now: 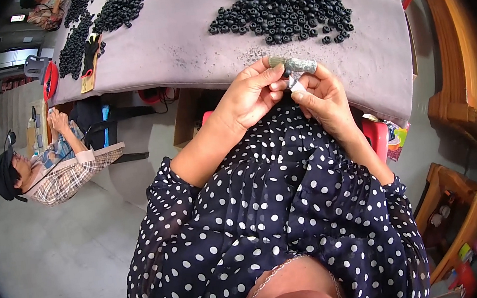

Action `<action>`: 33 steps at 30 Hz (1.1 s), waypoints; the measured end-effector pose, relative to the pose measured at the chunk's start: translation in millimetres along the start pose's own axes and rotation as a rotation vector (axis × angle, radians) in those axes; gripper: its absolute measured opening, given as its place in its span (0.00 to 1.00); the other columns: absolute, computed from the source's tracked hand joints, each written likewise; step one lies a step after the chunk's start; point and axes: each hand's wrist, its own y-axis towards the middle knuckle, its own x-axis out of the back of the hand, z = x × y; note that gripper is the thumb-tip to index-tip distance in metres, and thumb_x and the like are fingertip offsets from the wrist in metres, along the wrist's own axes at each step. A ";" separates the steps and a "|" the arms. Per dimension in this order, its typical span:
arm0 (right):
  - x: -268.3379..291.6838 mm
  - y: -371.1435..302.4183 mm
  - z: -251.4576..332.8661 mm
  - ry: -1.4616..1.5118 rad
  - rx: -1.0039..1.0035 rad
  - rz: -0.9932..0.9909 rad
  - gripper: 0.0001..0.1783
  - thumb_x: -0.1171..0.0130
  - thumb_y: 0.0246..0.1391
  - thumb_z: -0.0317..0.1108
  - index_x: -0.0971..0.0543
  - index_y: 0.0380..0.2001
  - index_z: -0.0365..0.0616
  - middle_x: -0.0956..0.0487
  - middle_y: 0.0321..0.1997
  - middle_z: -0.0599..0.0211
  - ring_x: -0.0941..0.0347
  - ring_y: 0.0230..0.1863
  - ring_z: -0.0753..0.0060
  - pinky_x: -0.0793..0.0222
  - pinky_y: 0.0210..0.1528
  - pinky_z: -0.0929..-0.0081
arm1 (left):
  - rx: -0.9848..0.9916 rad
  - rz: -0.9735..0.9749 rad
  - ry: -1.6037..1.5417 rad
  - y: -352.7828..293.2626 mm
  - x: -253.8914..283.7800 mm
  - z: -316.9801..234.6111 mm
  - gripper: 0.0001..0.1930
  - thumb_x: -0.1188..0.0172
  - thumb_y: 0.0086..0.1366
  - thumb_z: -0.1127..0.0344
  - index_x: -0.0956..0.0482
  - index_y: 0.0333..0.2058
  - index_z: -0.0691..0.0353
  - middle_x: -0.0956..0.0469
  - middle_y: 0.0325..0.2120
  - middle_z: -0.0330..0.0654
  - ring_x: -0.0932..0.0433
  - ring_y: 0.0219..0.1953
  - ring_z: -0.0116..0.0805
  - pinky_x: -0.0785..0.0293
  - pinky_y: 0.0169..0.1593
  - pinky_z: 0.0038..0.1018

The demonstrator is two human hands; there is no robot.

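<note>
Grey-green cylindrical piece [298, 64], held up just above the near edge of the tabletop [179, 44], pinched between both hands. Left hand [250, 94] with fingers closed on its left end, thumb laid along the side. Right hand [323, 95] with fingers clamped on the right part, and a small white-grey scrap [296, 85] tucked under the thumb just below the piece. What the scrap is: cannot tell.

Best handled, by the look of it, with a firm hold from both ends, elbows close to the body, the piece kept level and over the lap so nothing drops to the floor. Small, steady thumb pressure rather than a hard squeeze; the scrap kept clear of the left fingers.

Counts: one cylindrical piece in hand, one scrap. One large heap of small black rings [281, 6] on the tabletop well beyond the hands, far too many to count. Further spreads of black rings [99, 12] toward the far left corner, at least two, also uncountable. One other person [46, 168] seated low at the left, apart from the work.
</note>
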 end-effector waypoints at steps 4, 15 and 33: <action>-1.3 -1.6 2.0 -0.020 -0.024 0.035 0.22 0.41 0.48 0.26 0.33 0.47 0.39 0.29 0.27 0.75 0.35 0.22 0.90 0.41 0.19 0.92 | -0.005 -0.009 0.030 -0.7 -0.9 1.7 0.06 0.43 0.59 0.71 0.28 0.36 0.59 0.28 0.27 0.34 0.32 0.25 0.21 0.34 0.27 0.16; 1.4 -0.9 2.9 0.010 -0.049 0.063 0.20 0.40 0.48 0.26 0.31 0.46 0.40 0.27 0.29 0.75 0.33 0.25 0.91 0.41 0.20 0.94 | 0.007 -0.007 0.094 -1.5 5.4 0.9 0.08 0.42 0.59 0.70 0.28 0.37 0.60 0.27 0.28 0.35 0.28 0.27 0.22 0.29 0.29 0.16; 7.5 3.0 -2.0 0.182 -0.144 0.077 0.19 0.40 0.47 0.26 0.28 0.44 0.38 0.27 0.25 0.76 0.36 0.18 0.89 0.42 0.16 0.93 | 0.065 0.097 0.092 -3.3 12.5 1.6 0.09 0.46 0.61 0.71 0.29 0.41 0.63 0.26 0.30 0.38 0.29 0.27 0.21 0.29 0.30 0.16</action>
